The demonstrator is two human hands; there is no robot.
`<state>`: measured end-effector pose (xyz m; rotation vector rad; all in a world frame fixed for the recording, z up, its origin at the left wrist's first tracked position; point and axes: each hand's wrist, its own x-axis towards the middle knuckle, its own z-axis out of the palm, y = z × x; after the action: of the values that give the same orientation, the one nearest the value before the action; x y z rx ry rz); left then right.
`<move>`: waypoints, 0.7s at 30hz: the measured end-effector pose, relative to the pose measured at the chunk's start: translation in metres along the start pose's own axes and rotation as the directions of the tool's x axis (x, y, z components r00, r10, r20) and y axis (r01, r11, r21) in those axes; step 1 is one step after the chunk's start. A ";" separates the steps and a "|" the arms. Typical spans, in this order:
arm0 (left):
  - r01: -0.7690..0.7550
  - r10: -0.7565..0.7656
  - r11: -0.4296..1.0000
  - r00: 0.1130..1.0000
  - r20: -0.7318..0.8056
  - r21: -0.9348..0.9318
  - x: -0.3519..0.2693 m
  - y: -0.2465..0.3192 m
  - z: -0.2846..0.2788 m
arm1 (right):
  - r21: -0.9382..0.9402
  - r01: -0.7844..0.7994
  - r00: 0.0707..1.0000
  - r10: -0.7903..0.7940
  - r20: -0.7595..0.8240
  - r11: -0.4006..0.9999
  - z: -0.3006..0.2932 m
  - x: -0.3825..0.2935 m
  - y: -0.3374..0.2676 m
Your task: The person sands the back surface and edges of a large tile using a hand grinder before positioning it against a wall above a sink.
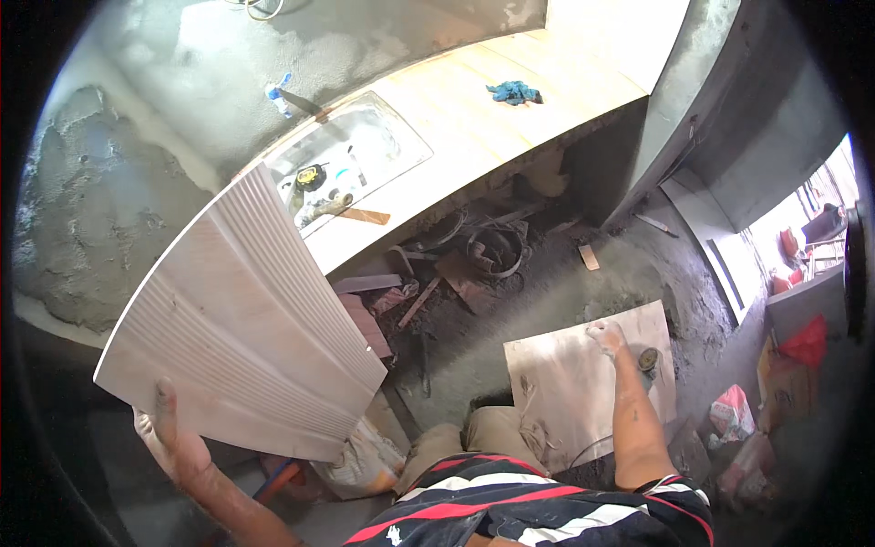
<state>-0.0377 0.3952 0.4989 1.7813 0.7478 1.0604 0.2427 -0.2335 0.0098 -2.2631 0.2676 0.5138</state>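
Observation:
My left hand (171, 431) grips the lower left edge of a large ribbed tile (232, 314), its thumb on the face. The tile stands tilted beside the counter, its upper corner by the sink. My right hand (607, 338) is at the far edge of a flat square board or tile (567, 390) low in front of me; its fingers are bent, and whether they grip the edge cannot be told. An angle grinder (648, 362) seems to lie on that board, partly hidden by my forearm.
A metal sink (372, 140) in the tiled counter (472, 137) holds a tape measure (311, 178) and tools. A blue cloth (514, 92) lies on the counter. Rubble and a round hoop (495, 251) are beneath it. Sacks (366, 461) and plastic bags (731, 414) stand on the floor.

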 end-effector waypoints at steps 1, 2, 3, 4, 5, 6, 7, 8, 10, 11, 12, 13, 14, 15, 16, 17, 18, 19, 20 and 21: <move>0.001 0.000 1.000 1.000 0.003 -0.012 0.003 -0.001 -0.001 | 0.033 0.006 1.000 -0.007 0.019 0.999 0.004 0.007 0.003; 0.026 -0.026 1.000 1.000 0.003 -0.009 0.006 -0.004 -0.004 | 0.064 0.011 0.999 -0.013 0.034 0.998 0.000 0.012 0.008; 0.045 -0.045 0.999 0.999 0.000 0.025 0.008 -0.002 -0.009 | 0.072 0.006 0.999 -0.010 0.048 0.997 0.013 0.008 -0.005; 0.043 -0.043 0.998 0.999 -0.002 0.044 0.008 0.003 -0.014 | 0.037 0.061 0.995 -0.064 0.076 0.997 0.031 0.001 -0.032; 0.032 -0.030 0.996 0.999 -0.028 0.080 0.008 0.006 -0.018 | -0.003 0.118 0.988 -0.117 0.097 0.993 0.040 -0.003 -0.060; 0.029 -0.025 0.996 0.999 -0.047 0.089 0.008 0.003 -0.017 | 0.018 0.168 0.983 -0.169 0.068 0.986 0.036 0.006 -0.067; 0.040 -0.037 0.996 0.998 -0.041 0.074 0.007 -0.001 -0.015 | 0.036 0.218 0.975 -0.219 0.042 0.975 0.033 0.016 -0.075; 0.021 -0.018 0.996 0.999 -0.031 0.086 0.007 -0.001 -0.016 | 0.033 0.226 0.973 -0.227 0.034 0.974 0.034 0.016 -0.095; 0.004 -0.002 0.995 1.000 -0.015 0.101 0.005 -0.001 -0.017 | 0.031 0.228 0.973 -0.229 0.029 0.973 0.032 0.012 -0.133; 0.005 -0.003 0.996 1.000 -0.020 0.091 0.005 -0.003 -0.015 | 0.040 0.256 0.966 -0.257 0.029 0.966 0.028 0.014 -0.144; 0.004 -0.002 0.997 1.000 -0.027 0.081 0.006 -0.005 -0.015 | 0.052 0.286 0.957 -0.288 0.030 0.957 0.028 0.015 -0.150; 0.004 -0.002 0.997 1.000 -0.025 0.081 0.006 -0.005 -0.017 | 0.052 0.284 0.958 -0.286 0.028 0.957 0.029 0.012 -0.154; 0.010 -0.008 0.995 1.000 -0.028 0.096 0.007 -0.006 -0.022 | 0.057 0.279 0.959 -0.282 0.036 0.959 0.030 0.008 -0.158; 0.016 -0.012 0.994 0.999 -0.036 0.108 0.007 -0.004 -0.025 | 0.062 0.280 0.958 -0.283 0.043 0.958 0.031 0.009 -0.161; 0.012 -0.008 0.994 0.999 -0.042 0.107 0.007 -0.002 -0.028 | 0.063 0.286 0.956 -0.289 0.044 0.956 0.032 0.009 -0.160; -0.007 0.010 0.996 0.999 -0.030 0.088 0.008 0.002 -0.031 | 0.029 0.286 0.956 -0.287 0.060 0.958 0.034 0.006 -0.156; -0.029 0.031 0.997 0.999 -0.022 0.065 0.008 0.006 -0.034 | -0.006 0.291 0.954 -0.289 0.074 0.957 0.036 0.007 -0.151; -0.034 0.036 0.998 0.999 -0.031 0.057 0.007 0.008 -0.035 | -0.008 0.302 0.951 -0.301 0.068 0.953 0.035 0.013 -0.140; -0.014 0.015 0.999 0.999 -0.037 0.037 0.006 0.004 -0.036 | 0.010 0.280 0.957 -0.280 0.079 0.960 0.034 0.023 -0.126; 0.000 0.001 1.000 0.999 -0.043 0.031 0.007 0.006 -0.039 | 0.040 0.257 0.960 -0.260 0.101 0.966 0.039 0.023 -0.126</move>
<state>-0.0689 0.4135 0.5154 1.7899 0.7944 1.0958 0.2958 -0.1206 0.0587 -2.1948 -0.0752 0.4851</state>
